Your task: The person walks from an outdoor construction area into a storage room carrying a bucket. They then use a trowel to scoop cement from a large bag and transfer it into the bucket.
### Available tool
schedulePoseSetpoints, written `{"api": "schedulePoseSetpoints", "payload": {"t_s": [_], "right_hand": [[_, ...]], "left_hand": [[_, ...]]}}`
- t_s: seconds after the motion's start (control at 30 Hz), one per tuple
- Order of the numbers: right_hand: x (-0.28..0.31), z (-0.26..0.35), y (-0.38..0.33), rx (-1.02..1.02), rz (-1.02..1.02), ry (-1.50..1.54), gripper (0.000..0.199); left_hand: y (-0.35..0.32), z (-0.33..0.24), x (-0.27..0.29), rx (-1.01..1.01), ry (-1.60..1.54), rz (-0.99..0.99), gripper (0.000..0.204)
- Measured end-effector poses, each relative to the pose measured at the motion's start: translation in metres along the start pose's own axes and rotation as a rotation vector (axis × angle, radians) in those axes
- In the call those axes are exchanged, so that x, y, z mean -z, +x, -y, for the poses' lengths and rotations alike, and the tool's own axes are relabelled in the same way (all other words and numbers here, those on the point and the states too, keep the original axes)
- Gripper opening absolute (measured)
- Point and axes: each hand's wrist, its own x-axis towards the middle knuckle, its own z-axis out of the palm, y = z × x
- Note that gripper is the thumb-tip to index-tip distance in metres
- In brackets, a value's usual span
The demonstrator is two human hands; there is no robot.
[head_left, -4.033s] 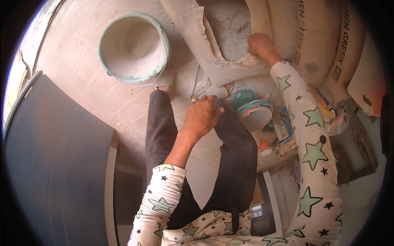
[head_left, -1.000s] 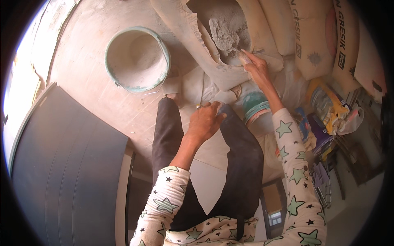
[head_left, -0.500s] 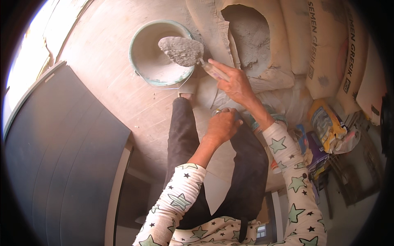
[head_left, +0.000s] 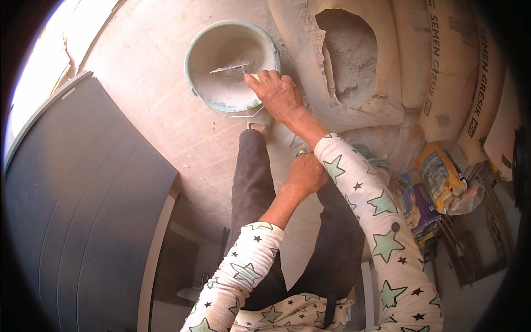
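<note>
My right hand is closed round the handle of a trowel, at the right rim of a green-rimmed bucket. The blade is turned nearly edge-on inside the bucket's mouth, with no heap visible on it. Pale grey powder covers the bucket's bottom and lower wall. My left hand rests at my right knee, its fingers curled with a ring showing; whatever may be inside the curl is hidden. To the right of the bucket lies a torn-open paper cement sack with grey powder in its hole.
More brown sacks lie at the far right. Nearer, coloured packets sit beside a greenish tub, partly behind my right sleeve. A dark panel stands along the left. My foot is just below the bucket on dusty floor tiles.
My right hand has moved left to the bucket and turned over. The heaped powder on the trowel has gone from the blade, now on edge within the bucket. My left hand stays at the knee.
</note>
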Motion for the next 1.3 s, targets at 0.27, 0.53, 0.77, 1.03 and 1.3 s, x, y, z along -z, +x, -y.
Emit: {"api": "schedulePoseSetpoints", "payload": {"t_s": [0.27,0.53,0.77,1.03,1.3], "right_hand": [[0.046,-0.034,-0.064,-0.231,-0.019,0.690,0.059],[0.052,-0.127,-0.184,-0.732,-0.131,0.639,0.061],[-0.003,-0.183,-0.182,-0.830,0.028,0.204,0.060],[-0.039,-0.186,-0.206,-0.724,0.194,0.172,0.059],[-0.028,-0.195,-0.209,-0.640,0.256,0.467,0.050]], "left_hand": [[-0.003,-0.008,0.018,0.126,-0.036,0.073,0.041],[0.004,-0.015,0.019,0.107,-0.030,0.116,0.039],[0.005,-0.017,0.017,0.085,0.008,0.103,0.037],[0.008,-0.020,0.017,0.119,0.026,0.117,0.046],[0.010,-0.020,0.018,0.126,0.034,0.128,0.046]]}}
